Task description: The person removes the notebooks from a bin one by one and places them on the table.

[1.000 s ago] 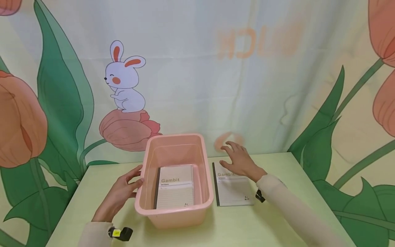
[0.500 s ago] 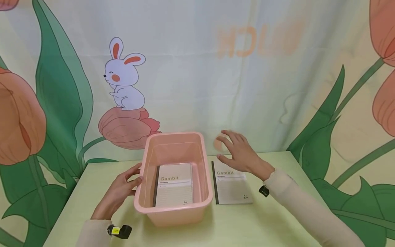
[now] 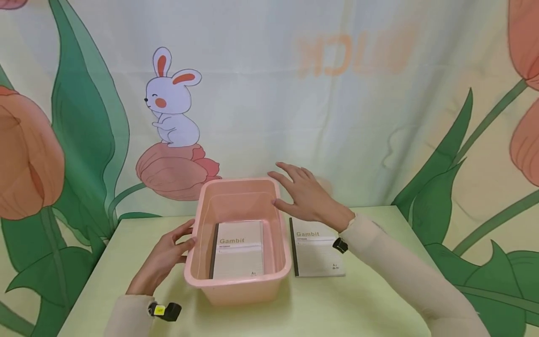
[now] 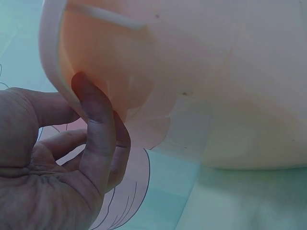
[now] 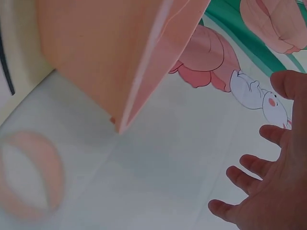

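Observation:
A pink plastic basin (image 3: 240, 292) stands upright on the table, with a Gambit notebook (image 3: 239, 255) lying flat inside it. My left hand (image 3: 163, 257) grips the basin's left rim; the left wrist view shows its curled fingers (image 4: 96, 124) right at the lip and against the outer wall. Over the basin's far right corner my right hand (image 3: 307, 194) hovers, fingers spread and nothing held. In the right wrist view this hand (image 5: 273, 182) appears apart from the basin wall (image 5: 96, 52). A second Gambit notebook (image 3: 319, 257) lies on the table right of the basin, below the right forearm.
The pale green table (image 3: 362, 299) ends at the back against a printed curtain (image 3: 252, 93) with tulips and a rabbit. Each wrist wears a black strap; the left strap (image 3: 166, 311) has a yellow label.
My right hand has lifted from above the right notebook and moved left to the basin's far right corner. My left hand stays at the left rim. Both notebooks lie where they were.

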`<state>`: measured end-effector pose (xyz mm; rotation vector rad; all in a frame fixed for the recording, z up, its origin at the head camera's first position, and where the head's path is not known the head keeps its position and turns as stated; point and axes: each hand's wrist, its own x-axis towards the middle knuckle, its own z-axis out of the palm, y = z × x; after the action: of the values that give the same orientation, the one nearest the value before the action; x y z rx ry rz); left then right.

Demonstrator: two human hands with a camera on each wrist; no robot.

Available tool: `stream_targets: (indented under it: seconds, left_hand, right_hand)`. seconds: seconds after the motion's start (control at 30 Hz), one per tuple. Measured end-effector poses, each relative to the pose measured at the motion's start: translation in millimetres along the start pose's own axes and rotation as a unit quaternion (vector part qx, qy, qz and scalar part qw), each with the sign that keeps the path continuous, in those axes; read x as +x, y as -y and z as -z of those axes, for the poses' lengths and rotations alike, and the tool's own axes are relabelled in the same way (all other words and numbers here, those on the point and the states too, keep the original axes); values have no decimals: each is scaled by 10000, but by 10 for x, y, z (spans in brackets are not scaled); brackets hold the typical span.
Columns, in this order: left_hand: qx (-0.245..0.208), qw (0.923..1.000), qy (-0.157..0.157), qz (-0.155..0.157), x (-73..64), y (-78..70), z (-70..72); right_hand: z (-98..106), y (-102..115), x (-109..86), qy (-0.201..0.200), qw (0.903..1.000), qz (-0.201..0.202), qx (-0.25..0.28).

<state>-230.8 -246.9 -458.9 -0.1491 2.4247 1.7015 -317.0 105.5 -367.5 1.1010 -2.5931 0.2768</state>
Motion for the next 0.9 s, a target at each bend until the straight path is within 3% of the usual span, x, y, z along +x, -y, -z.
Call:
stream_targets:
  seconds: [0.23, 0.57, 0.77, 0.9]
  left_hand:
    - [-2, 10000, -7, 8, 26, -20, -1]
    - [-25, 10000, -5, 34, -2, 10, 5]
    - [-19, 10000, -32, 64, 6, 5, 26]
    - [-33, 10000, -14, 46, 8, -8, 38]
  right_hand:
    - [-31, 209, 326, 311, 9992, -179, 163]
    - [-322, 502, 735, 882, 9949, -467, 157]
    - [-499, 646, 935, 1521, 9854, -763, 94]
    - [-652, 686, 1044, 1940, 9757, -968, 329]
